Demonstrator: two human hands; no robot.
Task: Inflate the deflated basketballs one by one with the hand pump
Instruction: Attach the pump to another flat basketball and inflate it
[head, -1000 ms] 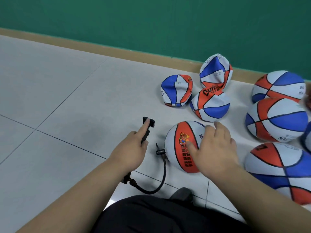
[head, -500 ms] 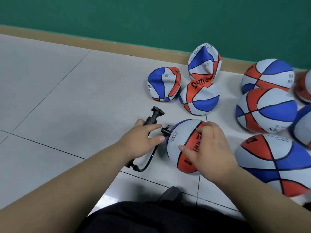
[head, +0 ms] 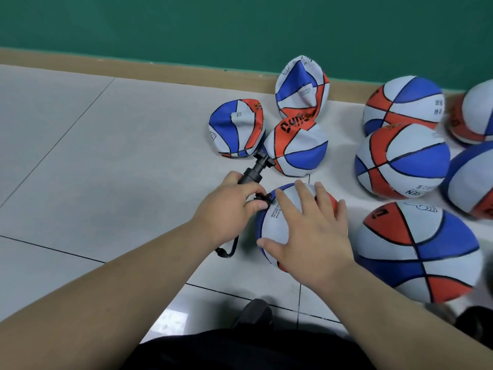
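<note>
On the grey tiled floor (head: 106,156) lies a small white, blue and orange basketball (head: 274,225), and the right hand (head: 306,236) rests on top of it with the fingers straight and spread, gripping nothing. Just left of this ball, the left hand (head: 226,206) has its fingers curled around the barrel of a black plastic hand pump (head: 253,173). The pump's thin black hose (head: 232,249) loops below that hand, and its end touches the ball's upper left side. Behind the ball lie three crumpled deflated basketballs (head: 298,148), and to its right several round, full basketballs (head: 402,158).
</note>
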